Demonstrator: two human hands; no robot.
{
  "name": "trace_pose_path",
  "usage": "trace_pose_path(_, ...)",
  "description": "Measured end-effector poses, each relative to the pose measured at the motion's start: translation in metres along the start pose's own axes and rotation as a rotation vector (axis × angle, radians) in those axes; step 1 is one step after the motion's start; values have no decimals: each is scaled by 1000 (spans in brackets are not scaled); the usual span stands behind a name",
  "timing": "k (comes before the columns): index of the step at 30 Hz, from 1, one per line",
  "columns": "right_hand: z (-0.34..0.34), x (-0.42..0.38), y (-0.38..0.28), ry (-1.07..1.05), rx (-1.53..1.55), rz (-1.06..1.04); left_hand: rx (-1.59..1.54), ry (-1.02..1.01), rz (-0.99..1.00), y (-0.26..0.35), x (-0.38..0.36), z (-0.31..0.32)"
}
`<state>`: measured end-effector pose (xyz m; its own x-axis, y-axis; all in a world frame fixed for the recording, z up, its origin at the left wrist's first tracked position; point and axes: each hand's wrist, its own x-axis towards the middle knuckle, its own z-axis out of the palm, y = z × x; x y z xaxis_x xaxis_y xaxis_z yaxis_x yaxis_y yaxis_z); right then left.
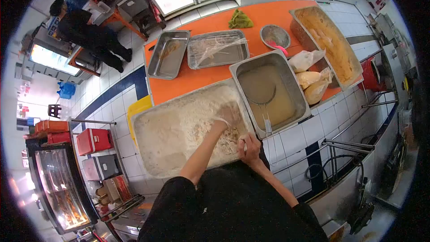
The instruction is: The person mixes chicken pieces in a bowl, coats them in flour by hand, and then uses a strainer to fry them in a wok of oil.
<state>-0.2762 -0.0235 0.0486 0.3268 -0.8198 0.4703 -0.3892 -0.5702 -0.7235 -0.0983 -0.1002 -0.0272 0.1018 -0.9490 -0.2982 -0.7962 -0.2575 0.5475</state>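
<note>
A large metal tray (154, 163) of pale flour lies in front of me, with crumbly lumps in its right half. My left hand (230, 114) is down in the flour near the tray's right end. It is coated white, and its fingers are hard to make out. At the near right corner, my right hand (249, 148) has its fingers curled over the tray's rim. Just right of the tray is a deep steel pan (286, 107) of cloudy liquid. A round strainer (267, 123) rests in it, its handle over the near edge.
On the orange table (201, 22) are two steel trays (172, 56), a green cloth (240, 19), a bowl (275, 36), filled plastic bags (309, 78) and a long pan of orange batter (345, 62). A person in dark clothes (87, 31) stands far left. A glass display case (60, 183) is nearer left.
</note>
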Motion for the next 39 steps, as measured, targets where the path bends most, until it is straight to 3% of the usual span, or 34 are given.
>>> trace_pose_path(1, 0, 0, 0, 44, 22, -18, 47, -164, -45, 6, -11, 2)
trace_pose_path(2, 0, 0, 0, 46, 23, -12, 51, -170, -46, 6, -22, -1)
trace_pose_path(4, -2, 2, -1, 28, 99, 54, 324, -557, 74, 8, -48, -24)
trace_pose_path(7, -3, -4, 5, -28, 33, 19, 266, -568, 130, 35, -94, -67)
trace_pose_path(8, -2, -5, 5, -30, 35, 25, 265, -574, 127, 27, -100, -49)
trace_pose_path(10, -3, -2, 0, -27, 19, 34, 715, -148, 419, 2, -105, -3)
trace_pose_path(11, 0, 0, 0, -37, 26, 26, 713, -143, 405, -4, -99, -4)
trace_pose_path(14, -3, -2, 2, -55, 61, 8, 472, -270, 284, -31, -71, -11)
trace_pose_path(17, -1, -1, 5, -7, 76, 17, 283, -98, 260, -66, -50, -14)
trace_pose_path(22, -4, -3, 3, -40, 56, 68, 0, 266, 253, -16, -105, -86)
trace_pose_path(25, 1, -3, 6, 32, 42, 12, -79, 345, 328, -17, -130, -86)
trace_pose_path(29, -2, -3, 6, 0, 79, 23, -32, 264, 370, -7, -160, -88)
trace_pose_path(31, -5, -2, 3, -36, 67, 56, -107, 256, 163, 28, -174, -109)
trace_pose_path(32, -5, -2, 3, -33, 65, 59, -106, 252, 166, 24, -173, -107)
trace_pose_path(34, -6, 0, 2, -28, 56, 46, 286, -103, 294, 5, -166, -93)
trace_pose_path(35, -6, 0, 1, -27, 55, 48, 286, -106, 296, 1, -159, -77)
trace_pose_path(37, -7, 2, -1, -37, 58, 46, 406, -102, 66, -6, -138, -31)
trace_pose_path(39, -6, 4, -4, -30, 46, 14, 573, -57, 110, -63, -104, 22)
